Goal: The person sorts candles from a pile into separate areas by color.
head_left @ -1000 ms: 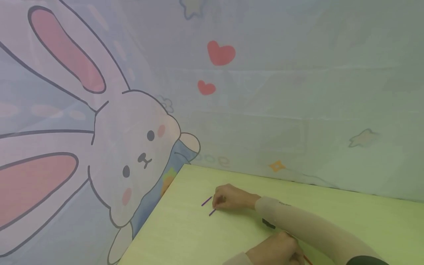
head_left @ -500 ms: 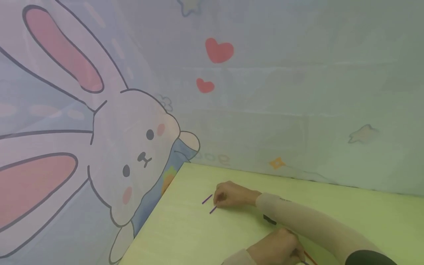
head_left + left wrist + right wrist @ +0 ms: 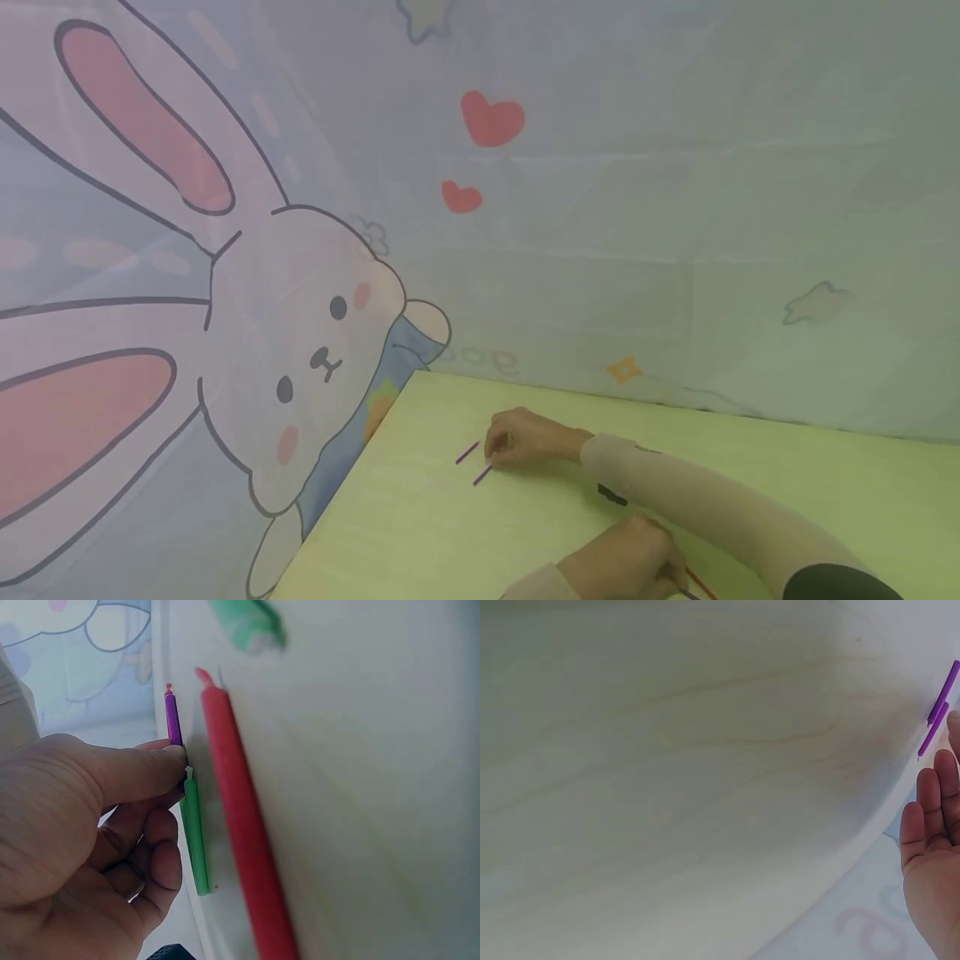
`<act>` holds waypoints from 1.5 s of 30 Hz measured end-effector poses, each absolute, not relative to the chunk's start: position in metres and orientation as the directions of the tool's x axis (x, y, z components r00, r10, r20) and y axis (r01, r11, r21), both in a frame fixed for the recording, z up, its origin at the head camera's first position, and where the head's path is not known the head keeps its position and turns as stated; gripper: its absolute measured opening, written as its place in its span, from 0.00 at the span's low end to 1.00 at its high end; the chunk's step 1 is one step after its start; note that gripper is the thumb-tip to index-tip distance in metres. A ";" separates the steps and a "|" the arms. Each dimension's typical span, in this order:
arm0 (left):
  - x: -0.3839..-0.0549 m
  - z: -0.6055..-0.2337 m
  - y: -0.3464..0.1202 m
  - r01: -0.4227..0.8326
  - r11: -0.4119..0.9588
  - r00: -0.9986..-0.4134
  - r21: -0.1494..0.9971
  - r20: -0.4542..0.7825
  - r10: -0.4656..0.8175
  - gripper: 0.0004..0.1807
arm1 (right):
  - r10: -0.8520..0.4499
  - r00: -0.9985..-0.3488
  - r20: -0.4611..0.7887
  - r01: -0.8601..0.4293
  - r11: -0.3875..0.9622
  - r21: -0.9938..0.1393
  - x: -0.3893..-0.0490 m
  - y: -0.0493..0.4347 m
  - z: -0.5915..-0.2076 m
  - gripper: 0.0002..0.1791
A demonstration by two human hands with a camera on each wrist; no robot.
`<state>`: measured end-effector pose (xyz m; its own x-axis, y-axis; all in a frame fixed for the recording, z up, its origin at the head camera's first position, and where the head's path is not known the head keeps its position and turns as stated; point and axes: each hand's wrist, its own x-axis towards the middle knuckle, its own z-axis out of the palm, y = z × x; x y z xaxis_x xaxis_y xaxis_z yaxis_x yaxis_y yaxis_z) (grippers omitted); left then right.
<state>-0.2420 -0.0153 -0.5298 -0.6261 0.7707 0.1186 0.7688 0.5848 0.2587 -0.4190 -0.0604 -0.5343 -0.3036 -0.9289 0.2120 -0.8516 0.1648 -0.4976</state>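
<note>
In the head view my right hand [image 3: 525, 439] holds its thumb and forefinger tips together at the end of a thin purple candle [image 3: 482, 476] on the table. A second purple candle [image 3: 467, 452] lies roughly parallel beside it. Both purple candles [image 3: 939, 712] show at the right edge of the right wrist view, where the hand [image 3: 937, 840] is partly cut off. My left hand [image 3: 82, 810] pinches another purple candle [image 3: 174, 720] between thumb and forefinger. Just below those fingertips are green candles [image 3: 196, 840], and a larger-looking red candle [image 3: 240, 810] lies nearer the camera.
A blurred green candle [image 3: 247, 622] shows at the top of the left wrist view. The pale yellow-green table [image 3: 390, 517] meets a cloth backdrop [image 3: 675, 208] with a printed rabbit at its left and back edges.
The right hand has shifted slightly away from the purple candle's far end, so more of the candle shows. Beside the left hand a dark stick end has come into view below the red one.
</note>
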 end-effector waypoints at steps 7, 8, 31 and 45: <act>-0.240 -0.533 -0.016 0.749 0.593 -0.643 0.296 0.108 0.758 0.07 | -0.923 -0.314 0.222 -0.858 0.177 -0.482 -0.424 -0.055 -0.538 0.04; -0.240 -0.533 -0.016 0.751 0.593 -0.642 0.292 0.111 0.758 0.07 | -0.921 -0.319 0.223 -0.858 0.180 -0.482 -0.425 -0.054 -0.538 0.04; -0.242 -0.533 -0.016 0.792 0.557 -0.599 0.249 0.143 0.788 0.09 | -0.871 -0.451 0.195 -0.790 0.288 -0.540 -0.436 -0.006 -0.525 0.08; -0.240 -0.533 -0.018 0.824 0.533 -0.563 0.195 0.171 0.808 0.09 | -0.762 -0.605 0.230 -0.702 0.375 -0.605 -0.431 0.082 -0.511 0.08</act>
